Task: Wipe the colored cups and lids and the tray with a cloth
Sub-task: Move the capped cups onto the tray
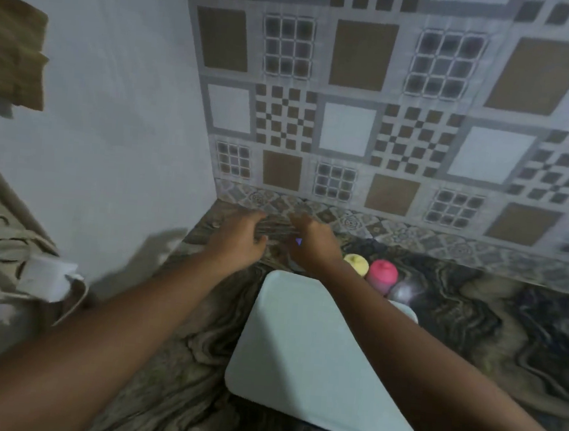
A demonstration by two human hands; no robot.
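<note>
A pale blue-white tray point(302, 347) lies empty on the marbled counter in front of me. Behind its far right corner stand a yellow cup point(358, 263), a pink cup point(381, 275) and a greyish cup point(403, 291), all upside down or lidded; blur hides which. My left hand point(240, 237) and my right hand point(311, 243) reach past the tray into the back corner. Both have curled fingers on a striped grey-brown cloth point(276, 230) stretched between them. A small purple bit shows by my right thumb.
The patterned tile wall point(387, 121) rises right behind the cloth, and a plain white wall point(111, 131) closes the left side. White cables and a charger point(43, 280) lie at the left. The marbled counter point(506, 338) extends to the right.
</note>
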